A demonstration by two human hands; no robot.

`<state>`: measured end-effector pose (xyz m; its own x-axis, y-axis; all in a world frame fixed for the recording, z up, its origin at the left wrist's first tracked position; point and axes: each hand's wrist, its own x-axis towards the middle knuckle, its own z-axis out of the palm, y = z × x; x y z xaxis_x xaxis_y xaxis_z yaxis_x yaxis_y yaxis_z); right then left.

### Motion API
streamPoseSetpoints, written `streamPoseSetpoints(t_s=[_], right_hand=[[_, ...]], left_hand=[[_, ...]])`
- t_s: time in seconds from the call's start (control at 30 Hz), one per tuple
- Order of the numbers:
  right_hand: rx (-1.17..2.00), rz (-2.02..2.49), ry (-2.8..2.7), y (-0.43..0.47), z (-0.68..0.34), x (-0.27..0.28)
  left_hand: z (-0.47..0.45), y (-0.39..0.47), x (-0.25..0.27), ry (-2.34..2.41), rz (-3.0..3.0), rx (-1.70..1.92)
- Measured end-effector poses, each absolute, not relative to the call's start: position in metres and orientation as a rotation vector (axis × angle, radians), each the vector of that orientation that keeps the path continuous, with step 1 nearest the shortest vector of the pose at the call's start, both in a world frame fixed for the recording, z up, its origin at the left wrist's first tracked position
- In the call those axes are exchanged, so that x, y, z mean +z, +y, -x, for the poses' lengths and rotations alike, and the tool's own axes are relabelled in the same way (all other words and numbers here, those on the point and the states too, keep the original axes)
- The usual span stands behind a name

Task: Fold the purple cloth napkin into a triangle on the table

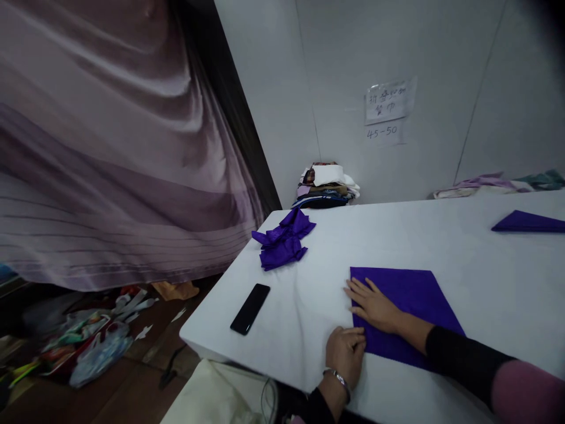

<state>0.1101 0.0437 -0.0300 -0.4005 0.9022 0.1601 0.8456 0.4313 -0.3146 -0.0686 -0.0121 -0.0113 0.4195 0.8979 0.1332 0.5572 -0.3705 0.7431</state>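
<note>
A purple cloth napkin [404, 294] lies spread flat on the white table [318, 300] in front of me. My right hand [373, 306] rests on its left part, palm down, with the fingers spread and the tips reaching the left edge. Close beside it, at the near left corner of the napkin, is my left hand [346, 356], wearing a silver bracelet. Its fingers are curled and pinched together at that corner, partly hiding it. My right forearm covers some of the napkin's near right side.
Crumpled purple cloths [285, 238] and a black phone [250, 309] lie at the left. A folded purple cloth [529, 222] is at the far right. Stacked clothes [326, 185] stand by the wall. A curtain [132, 147] hangs left; bags [101, 353] clutter the floor.
</note>
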Motion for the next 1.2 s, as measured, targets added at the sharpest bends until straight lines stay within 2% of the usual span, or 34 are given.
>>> streamPoseSetpoints(t_s=[0.2, 0.4, 0.57, 0.8, 0.9, 1.0, 1.2], right_hand=[[0.114, 1.926, -2.14, 0.092, -0.192, -0.021], [0.39, 1.987, -2.187, 0.101, -0.227, -0.005], [0.529, 1.986, -2.095, 0.108, -0.23, 0.001], [0.209, 2.129, -1.985, 0.134, -0.235, 0.007], [0.019, 1.904, -2.081, 0.123, -0.196, -0.004], [-0.013, 1.667, -2.229, 0.106, -0.147, -0.022], [-0.099, 1.619, -2.262, 0.11, -0.103, -0.038]], left_hand=[[0.073, 0.007, -0.002, 1.272, -1.793, 0.645], [0.066, 0.02, 0.006, 1.522, -1.918, 0.538], [0.054, 0.035, 0.007, 1.532, -1.993, 0.39], [0.034, 0.074, 0.01, 1.597, -1.979, 0.305], [0.032, 0.075, 0.009, 1.605, -1.99, 0.32], [0.033, 0.069, 0.009, 1.593, -2.029, 0.316], [0.034, 0.064, 0.01, 1.593, -2.043, 0.296]])
